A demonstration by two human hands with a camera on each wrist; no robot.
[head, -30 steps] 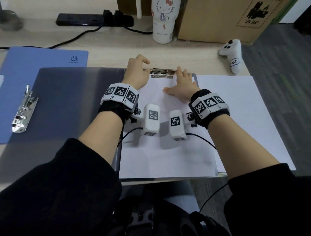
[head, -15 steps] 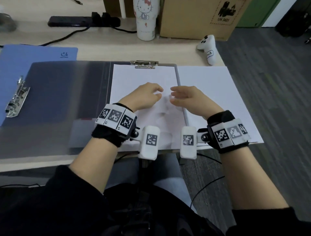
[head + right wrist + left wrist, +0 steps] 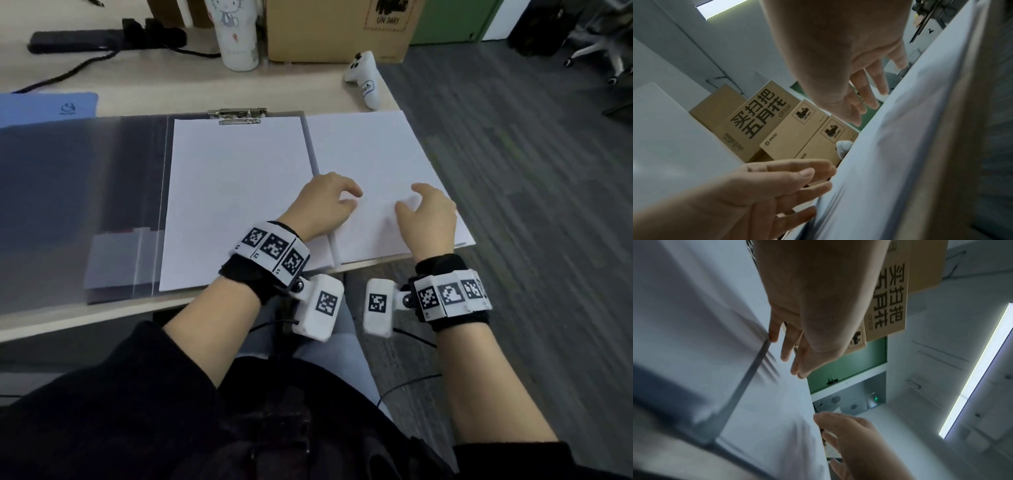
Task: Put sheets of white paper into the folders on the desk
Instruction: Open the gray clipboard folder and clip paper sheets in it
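An open grey folder lies on the desk with a white sheet under its metal clip. A stack of loose white paper lies just right of it, at the desk's right edge. Both hands are over the near part of that stack. My left hand has relaxed fingers whose tips touch the paper near the folder's edge; it appears again in the left wrist view. My right hand rests spread fingers on the top sheet, seen too in the right wrist view. Neither hand grips anything.
A blue folder lies partly under the grey one at the back left. Along the back stand a black power strip, a white tumbler and a cardboard box. A white controller sits behind the paper stack. Floor lies to the right.
Both hands left the clip at the folder's top, drew back toward me over the clipped sheet, then shifted right onto the loose paper stack.
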